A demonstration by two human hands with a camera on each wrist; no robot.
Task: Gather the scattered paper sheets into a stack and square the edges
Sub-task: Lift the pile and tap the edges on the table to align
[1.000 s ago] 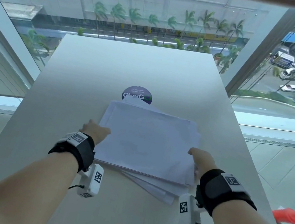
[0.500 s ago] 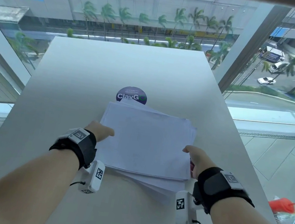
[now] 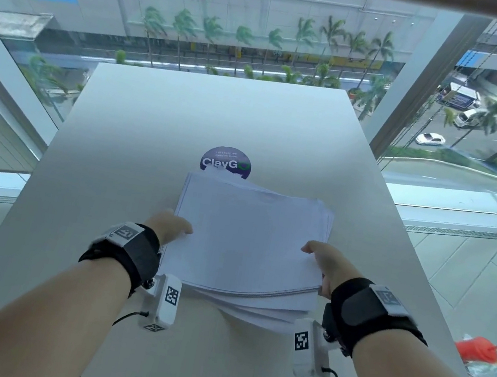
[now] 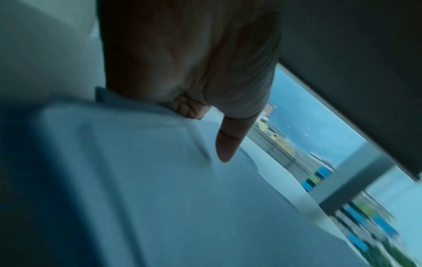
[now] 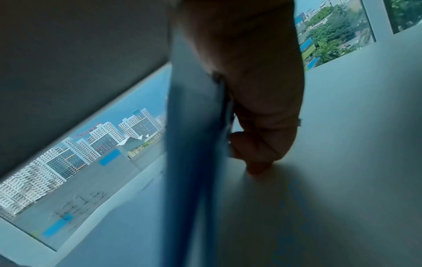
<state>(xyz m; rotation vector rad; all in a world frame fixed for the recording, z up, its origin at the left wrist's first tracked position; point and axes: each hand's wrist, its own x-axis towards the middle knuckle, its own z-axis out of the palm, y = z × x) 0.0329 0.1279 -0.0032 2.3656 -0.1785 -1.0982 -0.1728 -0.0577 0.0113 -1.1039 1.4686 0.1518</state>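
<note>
The paper stack [image 3: 248, 241] sits in the middle of the table [image 3: 114, 198], nearer its front edge, lower sheets fanning out unevenly toward me. My left hand [image 3: 170, 228] grips its left edge, thumb on top, fingers curled beneath. My right hand [image 3: 323, 263] pinches the right edge, thumb over the top sheet, fingers curled under. The stack's far edge overlaps a round purple sticker [image 3: 226, 161].

"ClayGo" on round sticker [image 3: 226, 161]
</note>
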